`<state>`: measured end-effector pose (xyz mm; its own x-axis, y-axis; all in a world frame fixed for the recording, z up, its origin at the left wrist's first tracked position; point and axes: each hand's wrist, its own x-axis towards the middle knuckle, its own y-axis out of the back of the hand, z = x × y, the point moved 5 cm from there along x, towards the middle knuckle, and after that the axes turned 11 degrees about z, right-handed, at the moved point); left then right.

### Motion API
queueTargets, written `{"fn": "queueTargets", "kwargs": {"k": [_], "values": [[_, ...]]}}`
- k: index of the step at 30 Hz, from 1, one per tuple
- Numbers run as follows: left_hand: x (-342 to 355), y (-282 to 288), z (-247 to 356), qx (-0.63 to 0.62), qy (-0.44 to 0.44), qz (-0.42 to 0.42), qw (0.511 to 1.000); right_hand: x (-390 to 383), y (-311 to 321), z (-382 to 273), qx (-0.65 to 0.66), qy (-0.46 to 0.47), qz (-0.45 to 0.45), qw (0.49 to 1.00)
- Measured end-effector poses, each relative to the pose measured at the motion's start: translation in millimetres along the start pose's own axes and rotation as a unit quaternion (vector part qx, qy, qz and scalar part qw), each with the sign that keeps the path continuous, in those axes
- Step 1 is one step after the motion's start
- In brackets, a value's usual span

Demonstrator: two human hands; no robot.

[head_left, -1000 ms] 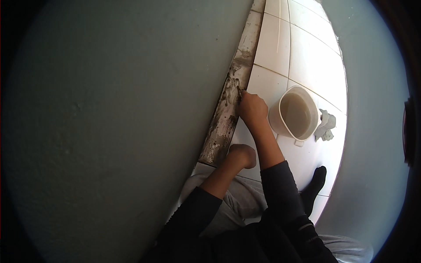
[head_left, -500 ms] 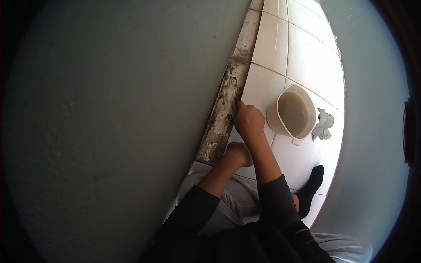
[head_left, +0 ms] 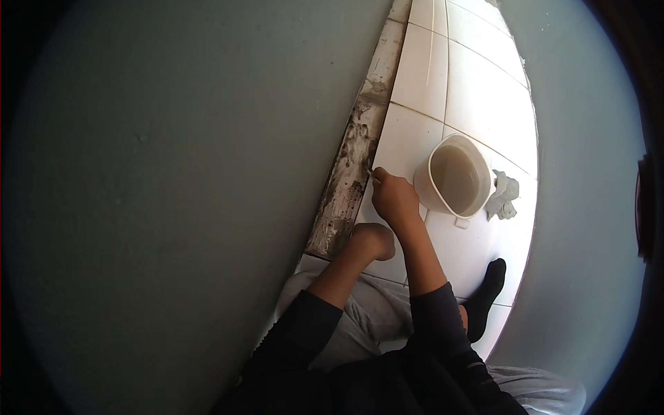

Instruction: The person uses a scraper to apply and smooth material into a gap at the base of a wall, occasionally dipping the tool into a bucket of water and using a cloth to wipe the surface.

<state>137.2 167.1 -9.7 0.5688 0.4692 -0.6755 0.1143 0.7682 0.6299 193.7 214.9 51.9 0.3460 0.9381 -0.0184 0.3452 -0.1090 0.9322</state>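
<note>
My right hand [head_left: 396, 199] is closed around a thin, pale stick-like tool [head_left: 373, 175], mostly hidden in my fingers. Its tip reaches the edge of a dirty tiled skirting strip [head_left: 346, 166], smeared with dark grime, along the foot of the wall. Closer to me, my left hand [head_left: 374, 241] is curled into a fist by the near end of that strip. Whatever it may hold is hidden. Right of my right hand stands a white plastic tub [head_left: 423, 181] with cloudy, greyish water in it.
A crumpled grey cloth [head_left: 503, 196] lies on the white tiled floor [head_left: 413, 131], right of the tub. Grey-green walls [head_left: 207, 173] border the narrow floor on both sides. My black-socked foot [head_left: 487, 294] rests at the lower right.
My right hand has drawn back slightly from the strip, and the thin tool's end now shows. My left hand stays curled in nearly the same place. The whole view has shifted a little.
</note>
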Motion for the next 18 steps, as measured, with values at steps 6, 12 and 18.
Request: {"fn": "queueTargets", "kwargs": {"k": [6, 12, 18], "values": [[-12.7, 10.1, -7.0, -0.001, -0.04, 0.046, 0.998, -45.5, 89.2, 6.9, 0.193, 0.009, 0.166, 0.967], [-12.6, 17.6, 0.4, 0.014, -0.023, 0.006, 1.0, -35.2, 118.5, 76.6, -0.043, -0.076, 0.091, 0.992], [-10.4, 22.6, -3.1, -0.017, -0.018, 0.038, 0.999, -19.6, 124.6, 94.5, -0.063, -0.141, 0.018, 0.988]]}}
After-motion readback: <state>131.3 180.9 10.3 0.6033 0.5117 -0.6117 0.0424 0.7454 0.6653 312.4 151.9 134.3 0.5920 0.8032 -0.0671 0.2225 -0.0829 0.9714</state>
